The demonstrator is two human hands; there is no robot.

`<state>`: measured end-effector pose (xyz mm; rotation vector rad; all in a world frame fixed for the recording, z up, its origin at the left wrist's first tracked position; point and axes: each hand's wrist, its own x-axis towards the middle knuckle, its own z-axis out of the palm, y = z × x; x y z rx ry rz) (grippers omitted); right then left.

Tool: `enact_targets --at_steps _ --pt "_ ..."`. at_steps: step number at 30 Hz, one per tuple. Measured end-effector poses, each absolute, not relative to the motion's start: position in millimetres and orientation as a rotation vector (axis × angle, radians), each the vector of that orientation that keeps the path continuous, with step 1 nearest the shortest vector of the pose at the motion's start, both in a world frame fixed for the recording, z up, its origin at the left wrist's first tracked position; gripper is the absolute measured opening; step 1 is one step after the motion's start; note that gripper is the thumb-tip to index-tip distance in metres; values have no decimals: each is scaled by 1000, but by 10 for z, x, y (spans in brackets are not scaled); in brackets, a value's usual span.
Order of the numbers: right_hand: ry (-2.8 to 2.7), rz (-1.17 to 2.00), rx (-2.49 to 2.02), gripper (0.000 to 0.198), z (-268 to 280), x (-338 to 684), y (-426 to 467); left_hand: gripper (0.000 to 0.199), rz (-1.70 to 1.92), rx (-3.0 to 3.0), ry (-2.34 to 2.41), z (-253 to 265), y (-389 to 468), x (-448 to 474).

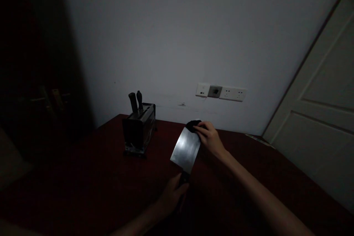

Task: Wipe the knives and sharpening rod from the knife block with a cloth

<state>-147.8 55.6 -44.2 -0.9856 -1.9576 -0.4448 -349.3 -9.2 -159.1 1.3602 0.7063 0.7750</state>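
Observation:
A cleaver (186, 149) with a broad, shiny blade is held up over the dark red table, its far end tilted away from me. My left hand (172, 191) is wrapped round its black handle. At the blade's far end, my right hand (210, 136) pinches a dark cloth (193, 125) that covers the tip of the blade. To the left stands a black knife block (139, 127) with two dark handles (136, 101) sticking up out of its top. The light is dim, and the lower part of the cleaver's handle is hard to make out.
The dark red table (110, 177) reaches back to a pale wall (143, 37). Sockets and switches (221, 92) sit low on that wall. A white panelled door (326, 118) is on the right, and a dark door with a handle (49, 99) on the left.

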Motion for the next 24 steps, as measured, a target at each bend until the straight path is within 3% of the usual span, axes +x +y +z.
enact_targets --at_steps 8,16,24 --pt "-2286 -312 -832 26 -813 -2064 93 23 866 1447 666 -1554 -156 -3470" --pt "-1995 -474 -1012 24 -318 -1598 569 26 728 1431 696 -1545 -209 -3489" --pt "-2280 -329 -806 27 -842 -2166 21 30 854 1470 704 -1510 -142 -3483"
